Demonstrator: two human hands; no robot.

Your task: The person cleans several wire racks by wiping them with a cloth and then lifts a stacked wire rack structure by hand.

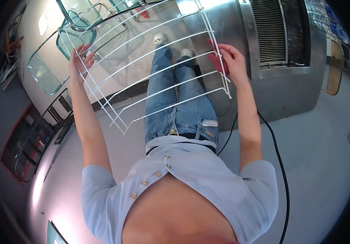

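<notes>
A white wire rack [158, 71] spans the space in front of my body, above my legs. My right hand [231, 61] pinches a red cloth [219, 64] against the rack's right edge, its fingers closed. At the rack's left edge is my left hand [80, 63], with fingers spread and curved around the outer wires; the wires lie across its palm side. The rack is tilted, its near left corner hanging lowest in view.
A steel machine [280, 91] with a ribbed grille [268, 32] stands at the right. Glass panels with green edges [46, 67] lie upper left. A black cable [278, 162] runs along the floor at right. A red-framed dark panel [16, 142] is at far left.
</notes>
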